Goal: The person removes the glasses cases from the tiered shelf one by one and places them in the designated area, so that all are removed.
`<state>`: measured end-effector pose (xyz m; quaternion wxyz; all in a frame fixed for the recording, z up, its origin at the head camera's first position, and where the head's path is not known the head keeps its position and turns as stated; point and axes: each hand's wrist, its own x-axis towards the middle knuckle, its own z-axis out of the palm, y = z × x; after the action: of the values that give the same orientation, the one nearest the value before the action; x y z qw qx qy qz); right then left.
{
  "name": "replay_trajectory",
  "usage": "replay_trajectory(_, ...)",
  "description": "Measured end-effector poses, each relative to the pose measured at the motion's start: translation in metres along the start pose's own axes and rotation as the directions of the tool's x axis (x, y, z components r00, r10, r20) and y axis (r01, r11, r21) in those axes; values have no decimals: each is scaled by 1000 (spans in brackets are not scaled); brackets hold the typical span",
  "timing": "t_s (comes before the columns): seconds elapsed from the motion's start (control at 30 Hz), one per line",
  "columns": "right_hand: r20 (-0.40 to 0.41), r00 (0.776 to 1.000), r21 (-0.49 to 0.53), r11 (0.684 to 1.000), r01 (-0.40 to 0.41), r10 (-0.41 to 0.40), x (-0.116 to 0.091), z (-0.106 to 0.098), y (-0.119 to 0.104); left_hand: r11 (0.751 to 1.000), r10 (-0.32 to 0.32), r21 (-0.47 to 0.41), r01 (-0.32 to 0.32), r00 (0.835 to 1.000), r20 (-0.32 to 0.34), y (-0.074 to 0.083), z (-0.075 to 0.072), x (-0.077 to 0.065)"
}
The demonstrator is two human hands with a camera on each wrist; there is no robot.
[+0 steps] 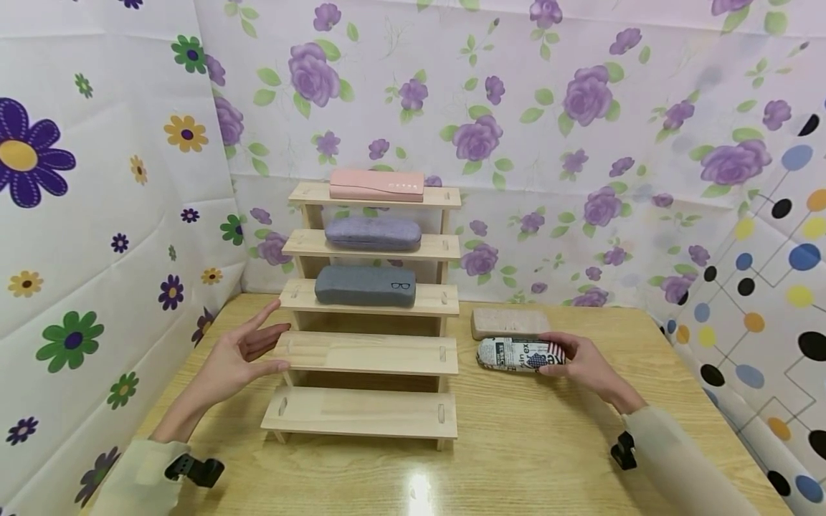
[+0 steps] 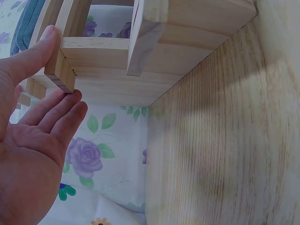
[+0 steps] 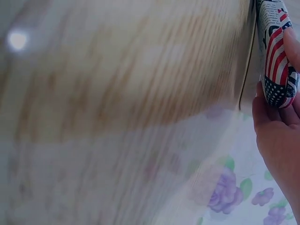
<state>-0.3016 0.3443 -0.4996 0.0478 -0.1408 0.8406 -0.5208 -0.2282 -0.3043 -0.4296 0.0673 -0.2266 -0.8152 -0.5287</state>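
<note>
My right hand (image 1: pixel 584 365) grips the right end of a glasses case (image 1: pixel 513 355) printed with newsprint and a flag pattern. In the right wrist view, the thumb lies on one side of the printed case (image 3: pixel 277 61) and the fingers on the other. A beige case (image 1: pixel 510 322) lies just behind it on the table. My left hand (image 1: pixel 239 358) is at the left side of a stepped wooden rack (image 1: pixel 374 352). Its fairly straight fingers and thumb touch the end of a plank (image 2: pixel 61 70). A grey-blue glasses case (image 1: pixel 364 287), a purple case (image 1: pixel 373 233) and a pink case (image 1: pixel 376 185) rest on the three upper shelves.
The rack's lowest shelf (image 1: pixel 361 412) stands low over the wooden table (image 1: pixel 516 459). Flower-printed cloth (image 1: pixel 503 93) hangs behind, another flowered cloth (image 1: pixel 116 236) on the left, and a dotted cloth (image 1: pixel 761 287) on the right.
</note>
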Motion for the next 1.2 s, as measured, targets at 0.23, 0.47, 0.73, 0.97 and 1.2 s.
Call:
replay_trajectory(0.23,21,999,-5,999,-33,33,2,-1,0,1000,1,3,-1,1000,1,1,0,0)
replay_trajectory(0.47,32,999,-107,994,-16,19,4,-1,2,1000,-9,8,9,1000,0,2,0,0)
replay_trajectory(0.73,40,999,-157,988,13,-7,6,-2,4,1000,-7,1,7,1000,4,1,0,0)
replay_trajectory(0.97,35,999,-163,986,33,-27,5,-2,5,1000,-13,-4,13,1000,6,1,0,0)
replay_trajectory(1.2,38,999,-134,990,41,-36,2,-5,1,1000,-12,7,12,1000,4,2,0,0)
